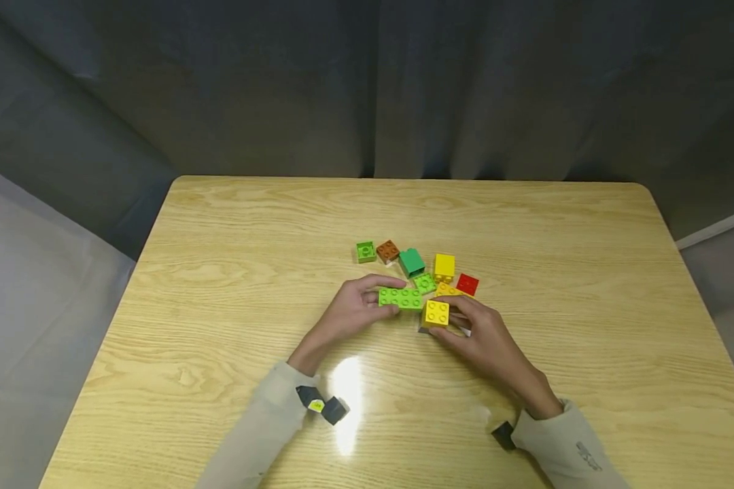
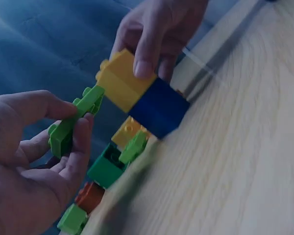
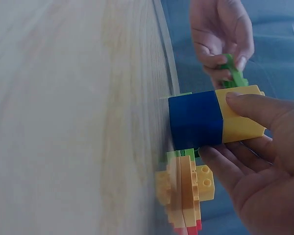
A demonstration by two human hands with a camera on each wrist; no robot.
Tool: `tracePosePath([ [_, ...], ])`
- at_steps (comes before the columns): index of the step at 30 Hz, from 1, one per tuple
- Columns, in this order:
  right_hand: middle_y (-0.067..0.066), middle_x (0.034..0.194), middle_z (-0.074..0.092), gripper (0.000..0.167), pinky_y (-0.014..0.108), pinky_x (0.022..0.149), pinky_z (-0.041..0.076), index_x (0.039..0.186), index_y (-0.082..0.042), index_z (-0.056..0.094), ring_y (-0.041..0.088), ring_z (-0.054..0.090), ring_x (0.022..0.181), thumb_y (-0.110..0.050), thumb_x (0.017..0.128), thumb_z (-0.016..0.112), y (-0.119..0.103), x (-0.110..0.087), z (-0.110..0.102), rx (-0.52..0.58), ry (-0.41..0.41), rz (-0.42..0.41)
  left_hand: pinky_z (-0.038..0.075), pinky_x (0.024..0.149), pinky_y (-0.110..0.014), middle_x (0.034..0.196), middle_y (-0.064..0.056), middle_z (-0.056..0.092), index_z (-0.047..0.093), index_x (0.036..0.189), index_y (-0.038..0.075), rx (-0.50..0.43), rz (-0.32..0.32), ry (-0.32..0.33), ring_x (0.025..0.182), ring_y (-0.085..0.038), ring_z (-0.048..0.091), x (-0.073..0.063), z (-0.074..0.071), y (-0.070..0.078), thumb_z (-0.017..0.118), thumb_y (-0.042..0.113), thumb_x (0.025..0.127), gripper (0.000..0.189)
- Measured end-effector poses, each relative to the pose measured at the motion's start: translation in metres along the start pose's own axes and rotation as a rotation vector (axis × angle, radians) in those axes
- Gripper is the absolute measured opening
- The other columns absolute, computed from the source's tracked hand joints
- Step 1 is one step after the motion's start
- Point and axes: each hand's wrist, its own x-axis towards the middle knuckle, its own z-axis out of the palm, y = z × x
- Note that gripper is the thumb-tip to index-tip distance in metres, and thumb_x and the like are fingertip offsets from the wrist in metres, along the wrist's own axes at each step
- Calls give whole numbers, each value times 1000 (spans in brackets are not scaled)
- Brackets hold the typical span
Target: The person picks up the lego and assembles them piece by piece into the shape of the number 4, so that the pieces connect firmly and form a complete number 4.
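My left hand (image 1: 350, 310) pinches a light green brick (image 1: 400, 298), two studs by four, between thumb and fingers, raised off the table in the left wrist view. Thumb and fingers of my right hand (image 1: 488, 336) grip a yellow brick (image 1: 435, 314) that sits on top of a blue brick (image 2: 159, 108). In the right wrist view the blue brick's lower end is close to the tabletop. The green brick's near end is just left of this yellow and blue stack. Behind the right fingers lies a yellow-orange brick (image 1: 446, 291), partly hidden.
Beyond the hands lie a small light green brick (image 1: 365, 252), a brown brick (image 1: 388, 251), a dark green brick (image 1: 412, 263), another light green brick (image 1: 425, 282), a yellow brick (image 1: 444, 267) and a red brick (image 1: 467, 284). The wooden table (image 1: 232, 272) ends at a dark curtain (image 1: 281, 88).
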Motion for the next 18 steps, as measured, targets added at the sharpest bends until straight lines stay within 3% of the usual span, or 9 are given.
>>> tracePosePath([
  [2,25,132,64,48,38,92,58,130,7,63,37,68,116,1,86,83,0,0,0,1,2,-6,38,54,-17,136,-13,62,67,131,-2,-16,19,-10,58,-6,38,0,3,3,71,-2,92,40],
  [11,28,133,63,48,41,91,57,130,9,63,41,67,117,2,87,83,1,-2,0,14,-4,-24,35,55,-18,133,-15,65,67,127,-5,-61,90,-21,59,-7,34,1,14,8,67,-7,90,37],
  [15,28,131,64,47,40,91,58,129,9,63,40,68,115,2,87,82,1,-3,-1,8,8,-39,42,63,-17,134,-17,65,66,127,-6,-73,104,-49,75,-3,51,4,23,10,69,-4,93,34],
  [18,26,130,66,46,38,91,58,129,9,64,37,69,114,2,87,82,1,-3,-1,1,7,-45,40,62,-17,122,-9,71,69,125,-2,-57,86,-43,74,-3,49,6,29,9,74,2,94,31],
])
